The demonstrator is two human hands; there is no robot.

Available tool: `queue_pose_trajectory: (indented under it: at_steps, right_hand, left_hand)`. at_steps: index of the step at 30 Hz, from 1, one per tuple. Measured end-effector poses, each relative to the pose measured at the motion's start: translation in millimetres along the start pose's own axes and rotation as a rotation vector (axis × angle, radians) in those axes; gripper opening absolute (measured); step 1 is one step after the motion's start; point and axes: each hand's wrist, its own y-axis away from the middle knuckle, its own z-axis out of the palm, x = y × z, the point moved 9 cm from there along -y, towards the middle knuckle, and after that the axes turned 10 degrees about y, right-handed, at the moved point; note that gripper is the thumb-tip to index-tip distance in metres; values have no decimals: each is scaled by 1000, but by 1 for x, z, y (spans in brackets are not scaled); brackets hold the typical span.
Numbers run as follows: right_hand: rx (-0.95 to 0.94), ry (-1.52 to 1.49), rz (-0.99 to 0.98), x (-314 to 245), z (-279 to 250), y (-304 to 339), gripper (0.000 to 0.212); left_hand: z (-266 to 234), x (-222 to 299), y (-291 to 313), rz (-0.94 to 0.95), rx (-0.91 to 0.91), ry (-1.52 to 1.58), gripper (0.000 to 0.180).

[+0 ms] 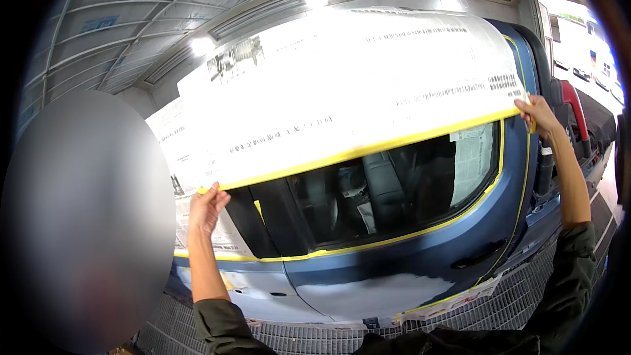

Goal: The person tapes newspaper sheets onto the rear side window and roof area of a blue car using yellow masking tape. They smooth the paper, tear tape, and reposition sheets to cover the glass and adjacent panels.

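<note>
Two hands [209, 208] [541, 118], grip pinched closed, hold thin newspaper [342, 72] straight-edged with yellow tape [296, 170]

Big white printed paper [368, 85], pretty taut, with yellow tape [358, 152] all along its bottom edge, slanting up rightward across the car window [407, 187].

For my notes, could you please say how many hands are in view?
2: the left hand at the left end of the yellow tape edging the paper, the right hand at its right end. Others may be hidden on the blurred left.
</note>
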Motion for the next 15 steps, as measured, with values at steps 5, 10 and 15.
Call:
queue_pose_trajectory:
  at_steps: [5, 10, 15]
  right_hand:
    - [-131, -19, 71, 50, 28, 30, 22]
    - [-161, 125, 96, 47, 37, 75, 19]
    - [-225, 133, 89, 94, 63, 74, 26]
  left_hand:
    - [-37, -69, 34, -125, 76, -33, 26]
    - [-78, -123, 57, -102, 196, -13, 38]
    - [-128, -138, 82, -122, 300, -77, 62]
